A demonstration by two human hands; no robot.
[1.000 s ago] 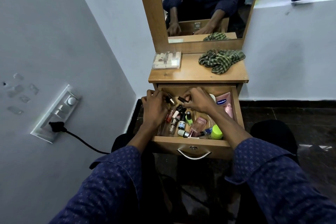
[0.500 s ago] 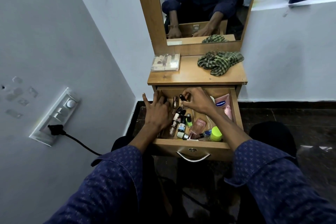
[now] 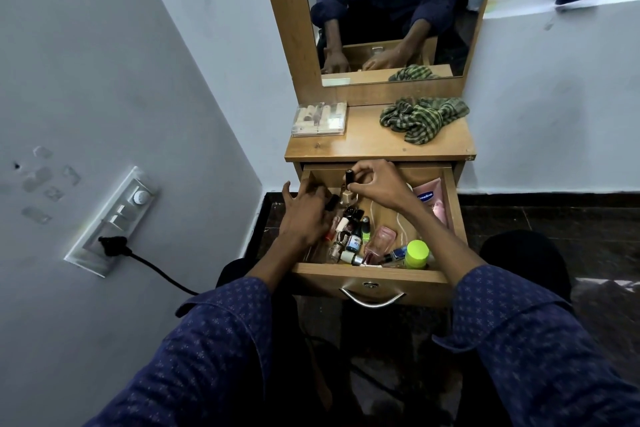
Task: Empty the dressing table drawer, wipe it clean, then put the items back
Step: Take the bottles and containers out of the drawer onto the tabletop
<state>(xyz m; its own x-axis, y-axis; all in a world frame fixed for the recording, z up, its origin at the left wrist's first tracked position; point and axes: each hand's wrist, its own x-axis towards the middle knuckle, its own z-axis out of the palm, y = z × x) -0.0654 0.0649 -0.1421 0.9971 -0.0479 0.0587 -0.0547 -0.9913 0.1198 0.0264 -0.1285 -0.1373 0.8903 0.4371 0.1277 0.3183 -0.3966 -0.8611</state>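
A person in dark blue patterned sleeves is reaching into an open wooden drawer (image 3: 370, 276) at the centre of the frame, pulled out from a small dressing table (image 3: 377, 146) with a mirror (image 3: 391, 10) above it. The right hand (image 3: 375, 184) is pinching a small dark-capped bottle (image 3: 349, 180) upright near the back of the drawer. The left hand (image 3: 304, 215) is lying over the drawer's left side with fingers spread and loosely bent among the bottles; whether it is holding anything cannot be told. The drawer is holding a jumble of little bottles, a pink tube (image 3: 431, 199) along its right wall and a bright green-capped container (image 3: 417, 253) near the front. On the table top, a clear box (image 3: 319, 118) is sitting at the left and a crumpled green checked cloth (image 3: 422, 118) at the right.
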